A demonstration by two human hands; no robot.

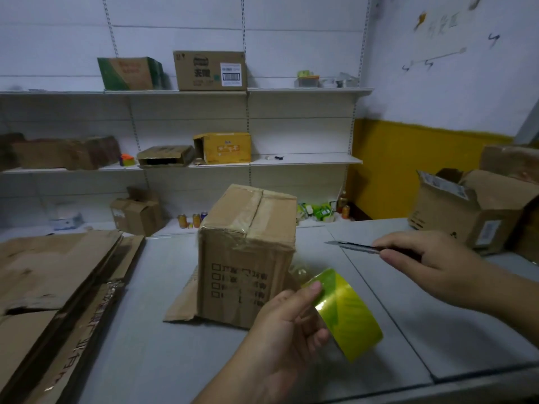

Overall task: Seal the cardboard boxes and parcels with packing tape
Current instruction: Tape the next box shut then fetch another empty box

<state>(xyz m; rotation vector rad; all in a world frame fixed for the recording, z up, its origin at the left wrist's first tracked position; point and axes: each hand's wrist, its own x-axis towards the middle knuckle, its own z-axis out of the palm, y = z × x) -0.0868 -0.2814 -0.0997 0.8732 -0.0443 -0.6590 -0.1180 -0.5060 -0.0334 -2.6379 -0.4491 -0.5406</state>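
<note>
Cardboard box (248, 258) taped closed; left hand (288, 325) grips tape roll (347, 319); right hand (423, 258) pinches knife (350, 246).

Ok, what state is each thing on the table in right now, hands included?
Cardboard box: upright, top flaps closed and taped.
Tape roll: gripped by the left hand, off the table.
Utility knife: held in the right hand, blade out, pointing left.
Box on the right: flaps open, unsealed.
Cardboard sheets: flattened, stacked at left.
</note>
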